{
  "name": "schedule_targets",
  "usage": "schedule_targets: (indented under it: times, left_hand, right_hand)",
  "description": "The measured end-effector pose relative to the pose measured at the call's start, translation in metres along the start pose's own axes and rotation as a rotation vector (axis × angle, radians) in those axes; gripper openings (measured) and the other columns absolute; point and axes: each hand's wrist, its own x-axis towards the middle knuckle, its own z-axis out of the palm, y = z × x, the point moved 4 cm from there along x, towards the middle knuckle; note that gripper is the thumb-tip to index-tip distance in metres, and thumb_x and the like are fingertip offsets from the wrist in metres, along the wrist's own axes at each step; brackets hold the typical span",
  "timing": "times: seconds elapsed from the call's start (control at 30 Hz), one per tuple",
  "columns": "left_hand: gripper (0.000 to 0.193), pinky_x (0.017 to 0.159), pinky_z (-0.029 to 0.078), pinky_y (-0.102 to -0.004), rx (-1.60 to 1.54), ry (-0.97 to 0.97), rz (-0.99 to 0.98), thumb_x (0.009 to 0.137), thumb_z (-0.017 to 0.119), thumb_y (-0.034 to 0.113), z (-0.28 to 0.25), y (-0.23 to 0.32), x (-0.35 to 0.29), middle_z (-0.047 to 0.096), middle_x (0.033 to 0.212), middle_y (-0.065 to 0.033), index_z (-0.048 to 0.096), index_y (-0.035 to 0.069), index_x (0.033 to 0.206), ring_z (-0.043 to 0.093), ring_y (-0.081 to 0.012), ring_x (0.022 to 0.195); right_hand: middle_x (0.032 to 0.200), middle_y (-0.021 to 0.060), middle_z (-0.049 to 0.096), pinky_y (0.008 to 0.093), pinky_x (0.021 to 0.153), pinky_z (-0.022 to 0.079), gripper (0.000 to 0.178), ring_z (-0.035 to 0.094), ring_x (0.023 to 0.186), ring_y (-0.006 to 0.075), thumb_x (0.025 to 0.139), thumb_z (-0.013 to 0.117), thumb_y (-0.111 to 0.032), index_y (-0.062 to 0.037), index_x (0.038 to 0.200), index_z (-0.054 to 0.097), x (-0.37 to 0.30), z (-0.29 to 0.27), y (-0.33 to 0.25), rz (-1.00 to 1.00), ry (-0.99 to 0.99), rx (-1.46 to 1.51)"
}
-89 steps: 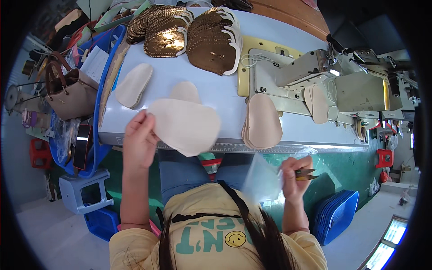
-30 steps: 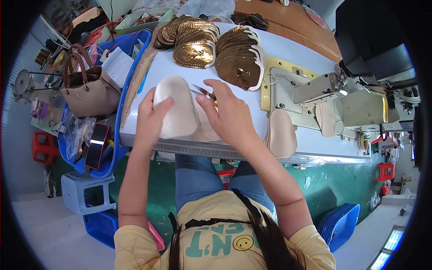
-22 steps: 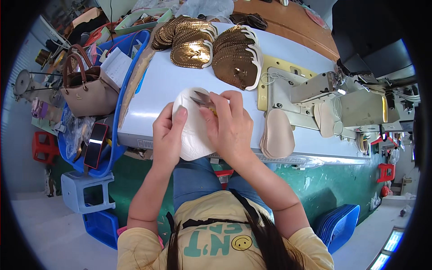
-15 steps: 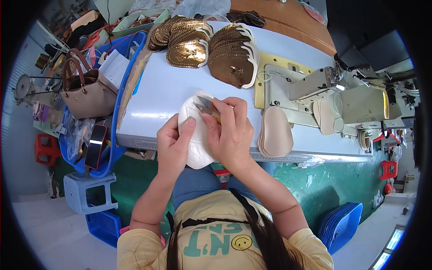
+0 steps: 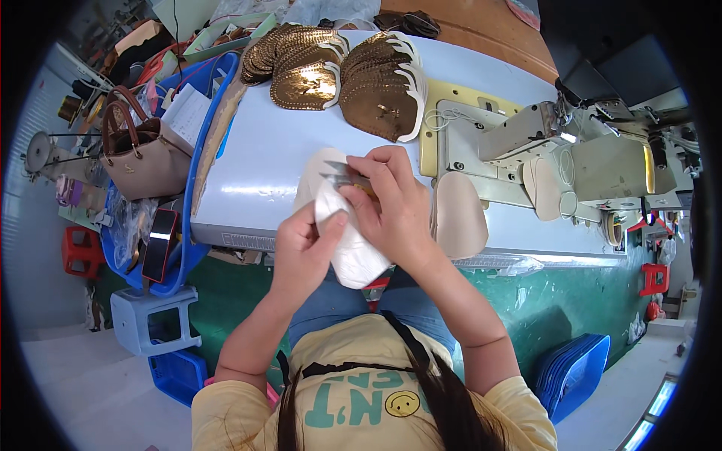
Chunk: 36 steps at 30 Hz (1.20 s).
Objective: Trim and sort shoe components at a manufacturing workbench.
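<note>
The left hand's fingers pinch a white piece at the front edge of the counter; the right hand's curl around snips, blades parted, beside it.

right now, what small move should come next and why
Perhaps ease the left hand lower along the white piece before closing the snips: they look parted in the right hand, near the left thumb.

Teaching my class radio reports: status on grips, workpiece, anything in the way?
Left grip pinching white sole-shaped piece, wrinkled. Right grip holding snips, blades parted close to it. Possible obstruction: beige stack, close right.
</note>
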Motion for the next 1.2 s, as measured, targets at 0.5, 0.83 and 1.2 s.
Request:
schedule_targets:
  times: [0.5,0.83,1.2]
  left_hand:
    - [0.026,0.059,0.046,-0.0247,0.471,0.131,0.389,0.085,0.056,0.0,0.022,0.008,-0.009,0.062,0.077,-0.0119,0.056,0.0,0.111,0.058,-0.0106,0.064]
    - [0.026,0.058,0.046,-0.0259,0.393,0.074,0.36,0.082,0.056,0.001,0.025,0.011,-0.022,0.06,0.071,-0.0123,0.057,-0.001,0.108,0.059,-0.0165,0.061]
    - [0.028,0.06,0.045,-0.0251,0.396,-0.14,0.298,0.084,0.056,0.001,0.028,0.009,-0.024,0.06,0.078,-0.0084,0.055,-0.001,0.111,0.057,-0.0103,0.066]
  right_hand:
    - [0.079,0.0007,0.056,0.0177,0.058,0.043,0.023,0.053,0.071,0.0033,0.077,0.071,-0.004,-0.0019,0.089,0.053,-0.014,-0.021,-0.002,0.588,-0.165,0.485]
    - [0.083,0.0003,0.047,0.0194,0.059,0.04,0.025,0.047,0.069,0.0051,0.072,0.071,0.005,-0.0024,0.08,0.048,-0.02,-0.026,-0.014,0.48,-0.054,0.563]
    - [0.073,0.0071,0.054,0.0246,0.049,0.041,0.026,0.053,0.06,0.0169,0.066,0.075,0.002,-0.0031,0.074,0.05,-0.031,-0.036,-0.023,-0.018,-0.054,0.223]
